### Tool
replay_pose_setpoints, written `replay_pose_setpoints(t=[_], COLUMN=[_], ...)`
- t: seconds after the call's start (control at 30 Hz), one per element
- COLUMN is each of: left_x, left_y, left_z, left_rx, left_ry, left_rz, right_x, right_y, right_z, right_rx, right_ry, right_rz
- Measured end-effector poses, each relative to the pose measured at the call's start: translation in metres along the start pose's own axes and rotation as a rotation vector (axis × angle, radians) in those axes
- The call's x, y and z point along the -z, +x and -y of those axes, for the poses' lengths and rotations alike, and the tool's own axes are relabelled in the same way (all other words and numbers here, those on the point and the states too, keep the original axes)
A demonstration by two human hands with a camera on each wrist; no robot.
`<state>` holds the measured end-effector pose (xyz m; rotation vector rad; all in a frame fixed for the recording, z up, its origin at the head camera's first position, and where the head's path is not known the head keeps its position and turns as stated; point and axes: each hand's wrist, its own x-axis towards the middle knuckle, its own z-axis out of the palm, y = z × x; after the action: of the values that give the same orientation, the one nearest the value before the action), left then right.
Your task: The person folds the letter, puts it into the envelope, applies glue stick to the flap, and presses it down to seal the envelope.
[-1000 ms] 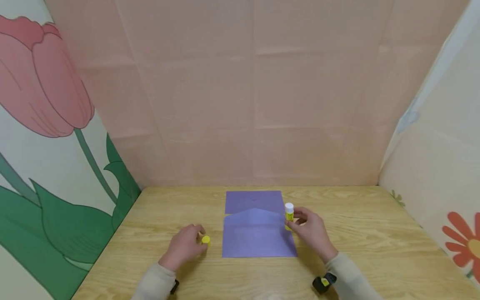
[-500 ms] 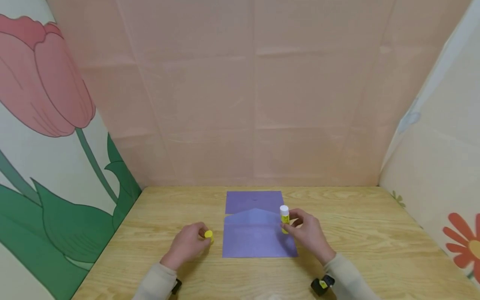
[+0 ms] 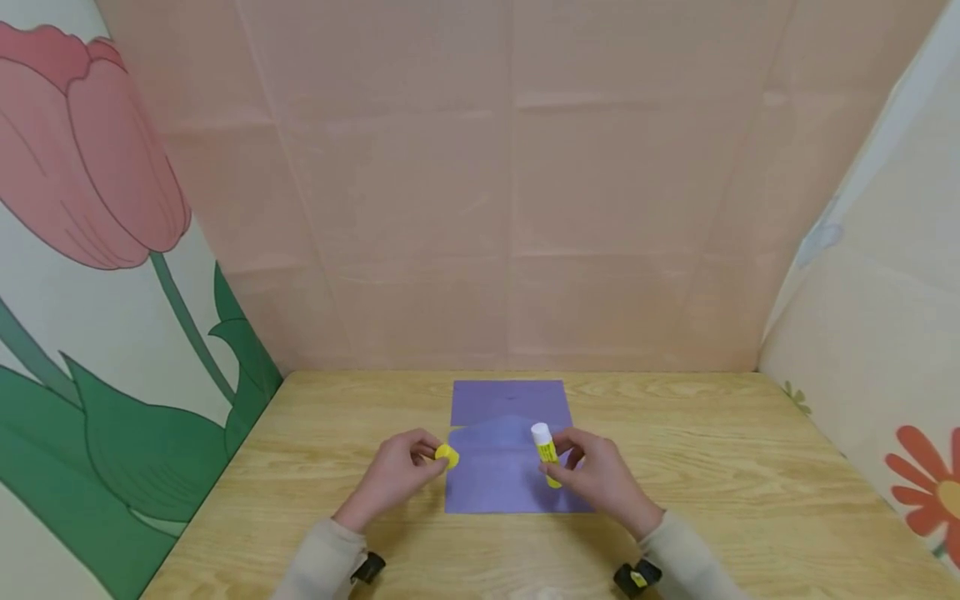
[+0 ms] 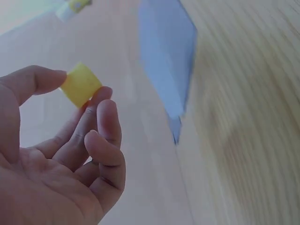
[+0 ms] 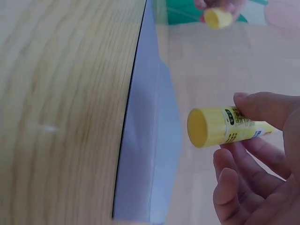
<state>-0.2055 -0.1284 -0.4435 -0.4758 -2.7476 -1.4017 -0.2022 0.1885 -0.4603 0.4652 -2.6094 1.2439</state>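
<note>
My left hand (image 3: 397, 471) pinches a small yellow cap (image 3: 447, 456) between thumb and fingertips, just over the left edge of a purple envelope (image 3: 495, 483). In the left wrist view the cap (image 4: 80, 85) is held clear of the table. A yellow glue stick (image 3: 547, 454) with a white top is gripped by my right hand (image 3: 600, 477) above the envelope's right half, its white end tilted left. The right wrist view shows the yellow base of the glue stick (image 5: 229, 125) toward the camera. Cap and glue stick are apart.
Beyond the envelope lies a second purple piece of paper (image 3: 510, 400), flat on the wooden table (image 3: 750, 467). A pinkish sheet (image 3: 510, 208) covers the back wall. Side panels carry a printed tulip (image 3: 112, 167) and a red flower (image 3: 926, 471).
The left hand has lifted the yellow cap and moved right with it. The right hand has brought the glue stick left over the envelope and tilted it, so the two hands are closer.
</note>
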Motion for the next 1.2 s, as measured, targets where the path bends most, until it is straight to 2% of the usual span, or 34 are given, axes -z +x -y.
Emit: replay_pose_setpoints(t=[0.23, 0.47, 0.8, 1.0, 1.2], left_x=[-0.006, -0.014, -0.025, -0.027, -0.028], left_y=[0.004, 0.006, 0.008, 0.009, 0.008], left_z=[-0.014, -0.022, -0.027, -0.030, -0.030], left_rx=[-0.013, 0.009, 0.043, 0.050, 0.028], left_ry=[-0.107, -0.287, -0.346, -0.354, -0.353], left_rz=[0.023, 0.082, 0.144, 0.158, 0.179], right_x=[-0.008, -0.018, -0.025, -0.026, -0.024], right_y=[-0.004, -0.007, -0.008, -0.009, -0.009], right_z=[0.012, 0.021, 0.027, 0.029, 0.031], right_rx=[0.139, 0.244, 0.224, 0.249, 0.275], right_ry=[0.026, 0.082, 0.069, 0.058, 0.023], right_rz=[0.069, 0.133, 0.197, 0.187, 0.183])
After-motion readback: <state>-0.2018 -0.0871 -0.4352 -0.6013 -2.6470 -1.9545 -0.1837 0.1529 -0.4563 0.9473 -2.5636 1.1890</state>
